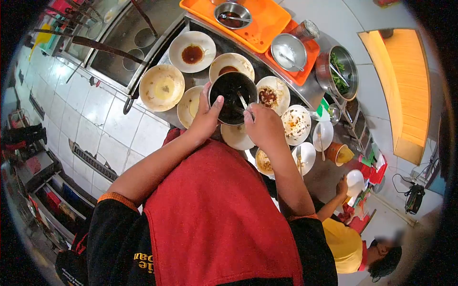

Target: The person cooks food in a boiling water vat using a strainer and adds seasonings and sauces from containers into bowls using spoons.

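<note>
My left hand [206, 117] is closed around the left side of a round metal pot [220, 81] with dark contents. It is held above the bowls, close to my body. A metal spoon [242, 99] slants inside the pot, and my right hand [264, 125] pinches its handle at the right rim. Bowls surround the pot: one with brown sauce [192, 53], one with yellowish liquid [162, 88], and one with brown and pale bits [273, 94]. A plate with scattered toppings [296, 125] lies right of my right hand.
At the back, an orange tray [262, 28] carries a metal bowl of dark sauce [233, 15]. Farther right are a bowl of white powder [288, 51] and a pot of green leaves [338, 71]. A co-worker in yellow [341, 245] holds a white bowl [355, 183] at lower right.
</note>
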The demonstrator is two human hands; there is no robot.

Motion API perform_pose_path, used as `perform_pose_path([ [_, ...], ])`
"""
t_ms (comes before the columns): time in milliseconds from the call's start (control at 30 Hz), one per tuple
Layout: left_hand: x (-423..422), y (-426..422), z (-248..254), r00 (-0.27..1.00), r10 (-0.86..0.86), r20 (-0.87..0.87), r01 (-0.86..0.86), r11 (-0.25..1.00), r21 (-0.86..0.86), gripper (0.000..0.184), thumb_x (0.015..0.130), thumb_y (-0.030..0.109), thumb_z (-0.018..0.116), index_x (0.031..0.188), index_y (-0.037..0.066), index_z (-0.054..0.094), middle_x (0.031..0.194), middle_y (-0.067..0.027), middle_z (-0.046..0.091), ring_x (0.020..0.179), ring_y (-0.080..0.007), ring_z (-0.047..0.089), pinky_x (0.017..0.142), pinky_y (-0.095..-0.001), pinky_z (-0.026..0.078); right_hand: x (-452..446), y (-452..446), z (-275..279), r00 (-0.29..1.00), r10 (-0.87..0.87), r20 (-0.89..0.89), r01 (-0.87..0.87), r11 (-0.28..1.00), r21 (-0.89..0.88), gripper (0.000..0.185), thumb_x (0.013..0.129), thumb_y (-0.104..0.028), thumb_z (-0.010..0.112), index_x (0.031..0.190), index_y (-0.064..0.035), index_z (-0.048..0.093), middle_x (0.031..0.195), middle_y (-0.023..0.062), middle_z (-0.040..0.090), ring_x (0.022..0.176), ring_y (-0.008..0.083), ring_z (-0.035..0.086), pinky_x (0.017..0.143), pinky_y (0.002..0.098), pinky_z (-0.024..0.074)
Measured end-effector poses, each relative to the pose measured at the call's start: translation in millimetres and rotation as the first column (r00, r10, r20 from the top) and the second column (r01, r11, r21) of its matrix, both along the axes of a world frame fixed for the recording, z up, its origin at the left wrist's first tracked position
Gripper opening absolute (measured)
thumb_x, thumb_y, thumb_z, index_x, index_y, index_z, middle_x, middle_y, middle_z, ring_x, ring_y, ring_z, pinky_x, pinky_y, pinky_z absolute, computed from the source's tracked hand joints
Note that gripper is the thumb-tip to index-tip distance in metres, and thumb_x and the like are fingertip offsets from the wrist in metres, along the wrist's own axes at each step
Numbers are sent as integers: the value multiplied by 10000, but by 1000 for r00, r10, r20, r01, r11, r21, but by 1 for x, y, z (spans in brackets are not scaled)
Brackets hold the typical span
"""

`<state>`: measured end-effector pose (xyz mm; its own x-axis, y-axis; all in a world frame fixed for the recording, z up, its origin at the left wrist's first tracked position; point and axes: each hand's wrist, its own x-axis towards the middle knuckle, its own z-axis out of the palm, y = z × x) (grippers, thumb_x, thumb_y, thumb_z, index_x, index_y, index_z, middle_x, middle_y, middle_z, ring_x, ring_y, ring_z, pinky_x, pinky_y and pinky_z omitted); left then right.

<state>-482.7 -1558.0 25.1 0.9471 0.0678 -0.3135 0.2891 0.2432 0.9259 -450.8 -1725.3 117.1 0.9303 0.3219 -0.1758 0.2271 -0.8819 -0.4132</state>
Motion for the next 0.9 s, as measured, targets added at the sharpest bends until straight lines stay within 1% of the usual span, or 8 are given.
perform_pose_path([
  [133,-2,1,23,998,-5,-68,-12,971,-237,673,989,389,463,1479,54,145,1426,-191,335,1289,-247,383,1073,-339,318,-8,-15,-8,990,-96,-102,114,975,192,184,842,-191,592,848,-15,649,814,209,653,786,386,638,711,453,499],
  [200,-1,6,14,998,-30,-57,21,988,-152,669,991,396,457,1482,68,143,1420,-185,346,1278,-244,399,1059,-340,342,-11,-19,4,928,-206,-309,291,921,260,187,826,-177,615,871,-5,672,836,215,660,812,376,643,729,415,496],
  [333,1,18,-8,994,-100,-37,97,993,-70,659,991,416,446,1487,101,147,1407,-177,366,1241,-241,451,1001,-341,421,-24,-34,19,919,-290,-268,362,889,281,202,827,-180,621,874,10,669,801,201,663,778,332,653,716,383,493],
  [467,-4,25,23,987,-117,-110,97,980,-175,642,992,419,437,1486,114,163,1376,-173,407,1177,-232,515,970,-329,448,-41,-45,36,891,-393,-229,449,839,308,203,830,-173,629,879,20,670,793,179,674,749,276,658,714,356,493],
  [600,-3,48,2,983,-177,38,170,975,141,669,983,446,447,1484,105,163,1356,-157,435,1250,-231,443,977,-329,441,-61,-58,35,854,-490,-177,521,790,323,188,828,-151,636,875,28,674,792,166,681,735,228,655,712,334,494],
  [733,-15,62,27,973,-146,-177,129,986,-106,666,976,471,447,1483,140,170,1405,-147,370,1262,-252,426,951,-388,473,-82,-66,-5,834,-536,-127,551,811,194,194,841,-161,620,879,19,681,830,184,684,755,267,665,705,357,502],
  [800,-19,70,38,969,-172,-178,150,980,-128,668,974,476,449,1485,156,162,1425,-145,337,1265,-252,424,924,-414,495,-99,-64,-44,827,-548,-122,560,787,259,208,843,-179,616,850,26,654,798,179,676,749,318,655,684,395,500],
  [900,-23,80,41,965,-186,-188,159,976,-150,677,972,480,450,1486,152,154,1419,-151,343,1264,-252,425,912,-415,505,-116,-44,-74,795,-596,-111,606,785,127,198,868,-183,593,881,14,609,811,177,658,782,355,628,701,428,487],
])
